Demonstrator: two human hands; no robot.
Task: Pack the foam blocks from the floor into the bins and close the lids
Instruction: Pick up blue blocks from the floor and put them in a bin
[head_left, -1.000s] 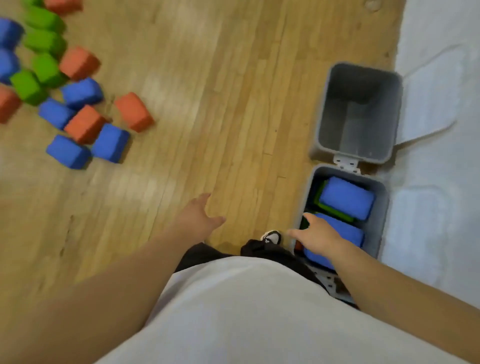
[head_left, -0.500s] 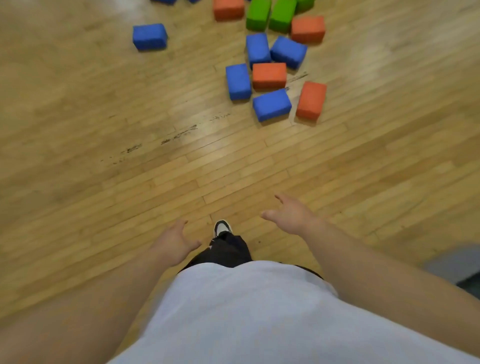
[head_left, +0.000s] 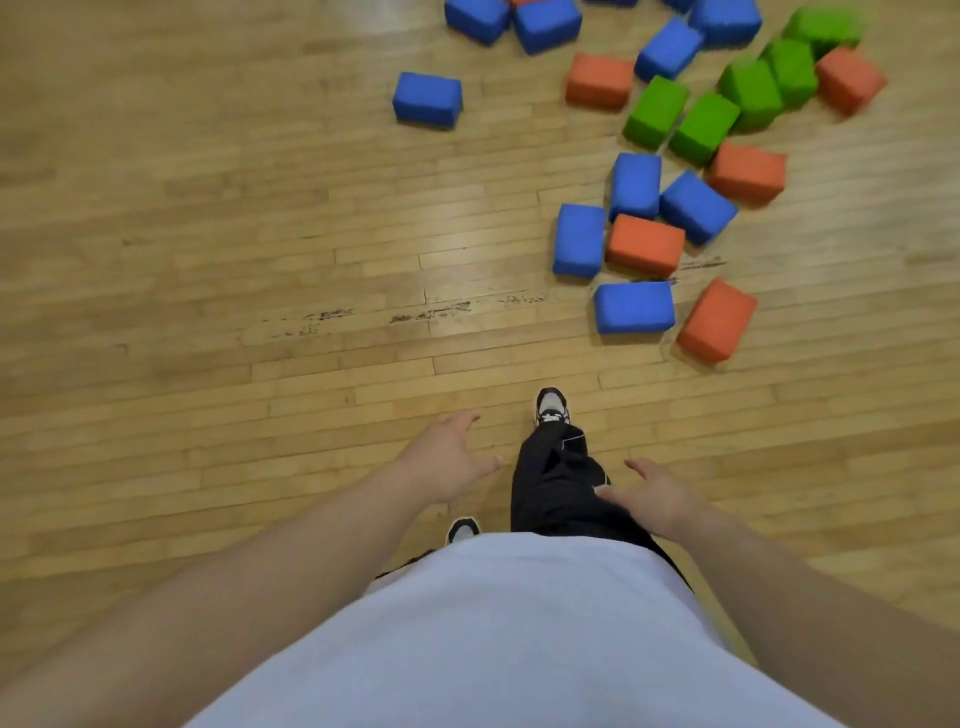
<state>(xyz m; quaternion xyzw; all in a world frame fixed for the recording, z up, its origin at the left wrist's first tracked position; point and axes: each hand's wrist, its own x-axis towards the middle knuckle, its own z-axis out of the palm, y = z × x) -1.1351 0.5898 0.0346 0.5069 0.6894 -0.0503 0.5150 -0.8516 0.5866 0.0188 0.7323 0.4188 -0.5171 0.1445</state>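
Foam blocks (head_left: 644, 244) lie scattered on the wood floor (head_left: 260, 208), well ahead of the left grip (head_left: 447, 457) and right grip (head_left: 657, 499); both are empty and loosely spread.

Bright, even, warm light falls from above me, leaving pale glare patches on the wooden floor (head_left: 457, 244). The foam blocks (head_left: 644, 244) throw short, soft shadows along their near sides. The far green block (head_left: 826, 23) at top right smears with blur. Floorboards bow toward the edges, and my white shirt (head_left: 493, 623) near the lens looks soft.
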